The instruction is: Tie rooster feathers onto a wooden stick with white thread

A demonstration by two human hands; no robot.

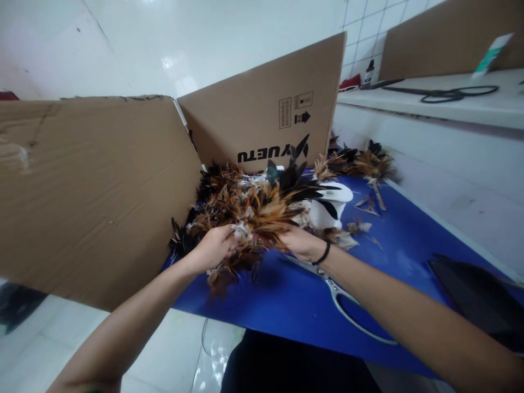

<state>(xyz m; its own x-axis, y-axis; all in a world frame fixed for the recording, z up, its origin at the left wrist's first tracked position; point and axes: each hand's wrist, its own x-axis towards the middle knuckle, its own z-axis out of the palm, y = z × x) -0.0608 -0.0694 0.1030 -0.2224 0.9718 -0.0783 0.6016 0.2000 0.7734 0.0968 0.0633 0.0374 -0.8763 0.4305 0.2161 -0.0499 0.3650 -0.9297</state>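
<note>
Head view: the person's left hand (213, 248) is closing around the pale, fluffy base of a bunch of brown and black feathers (266, 210), its fingers curling inward with little opening between them. The right hand (301, 243), with a dark band (323, 254) circling its wrist, is gripping the same bunch from the other side; its fingertips are partly hidden among the feathers, so their exact opening cannot be told. The bunch is lying between the two hands, above the near part of a blue work surface (286, 311). Behind it, a feather pile (223, 199) is spreading toward two upright cardboard panels, the left panel (94, 191) and the printed panel (270, 109), which are meeting at a corner. A white object (327, 210) is resting just beyond the right hand. Large scissors (341, 300) are lying on the blue surface, passing partly beneath the right forearm. A dark flat object (478, 295) is occupying the right side. Further feather bunches (364, 161) are lying beside the printed panel, near a white ledge (434, 101) that is bearing black-handled scissors (446, 94) and a small bottle (369, 72).
</note>
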